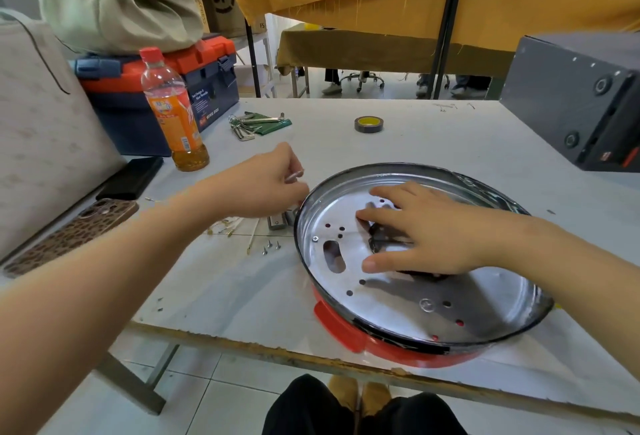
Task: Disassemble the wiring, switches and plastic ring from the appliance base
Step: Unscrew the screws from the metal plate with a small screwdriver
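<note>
Both hands work: right hand [429, 230] inside appliance base [408, 299], left hand [273, 181] beside it.

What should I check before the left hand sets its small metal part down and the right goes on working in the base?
1. Left hand pinches a small silvery part outside the base rim: ok.
2. Right hand rests flat inside the appliance base, steadying it: ok.
3. Base fully on the table: not ok, its red edge overhangs the front.
4. Loose screws gathered left of the base: ok.
5. Black part under the right fingers freed: cannot tell.
</note>
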The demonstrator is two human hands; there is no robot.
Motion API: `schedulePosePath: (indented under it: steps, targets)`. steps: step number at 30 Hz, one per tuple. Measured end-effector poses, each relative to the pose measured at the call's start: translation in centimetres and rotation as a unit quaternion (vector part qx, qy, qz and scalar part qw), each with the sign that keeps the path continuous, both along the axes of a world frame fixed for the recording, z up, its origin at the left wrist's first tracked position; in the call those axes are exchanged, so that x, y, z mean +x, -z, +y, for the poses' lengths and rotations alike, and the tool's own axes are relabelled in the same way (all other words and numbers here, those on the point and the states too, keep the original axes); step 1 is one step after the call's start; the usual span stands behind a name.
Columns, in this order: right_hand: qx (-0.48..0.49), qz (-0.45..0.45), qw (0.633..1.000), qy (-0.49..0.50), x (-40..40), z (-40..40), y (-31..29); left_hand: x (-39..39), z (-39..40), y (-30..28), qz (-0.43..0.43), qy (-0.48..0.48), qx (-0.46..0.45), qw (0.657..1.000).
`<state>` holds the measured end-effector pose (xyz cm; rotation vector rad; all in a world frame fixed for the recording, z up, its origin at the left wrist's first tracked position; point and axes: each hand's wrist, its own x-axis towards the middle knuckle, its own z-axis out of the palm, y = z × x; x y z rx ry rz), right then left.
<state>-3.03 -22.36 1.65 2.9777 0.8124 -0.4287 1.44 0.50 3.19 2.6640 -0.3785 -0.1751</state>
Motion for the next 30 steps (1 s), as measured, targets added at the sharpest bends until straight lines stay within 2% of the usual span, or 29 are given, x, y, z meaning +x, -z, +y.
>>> schedulePosePath:
  steps: [3,7,11,17,30]
  targets:
    - [0.006,0.027,1.000,-0.003,-0.1,-0.2,0.7,-0.8,0.8,-1.6,0.017,0.050,0.003,0.999]
    - [0.004,0.044,0.999,0.000,0.1,-0.7,1.1,-1.4,1.1,-2.9,-0.020,0.141,0.107,0.984]
    - [-0.015,0.061,0.998,-0.005,0.4,-0.8,1.5,-1.7,0.1,-3.2,-0.036,0.198,0.168,0.965]
    - [0.004,0.063,0.998,-0.006,0.2,-1.0,1.9,-1.0,-1.1,-3.6,-0.082,0.230,0.258,0.935]
    - [0.014,0.053,0.998,-0.010,0.3,-0.9,2.1,-0.4,-2.3,-3.9,-0.022,0.290,0.311,0.905]
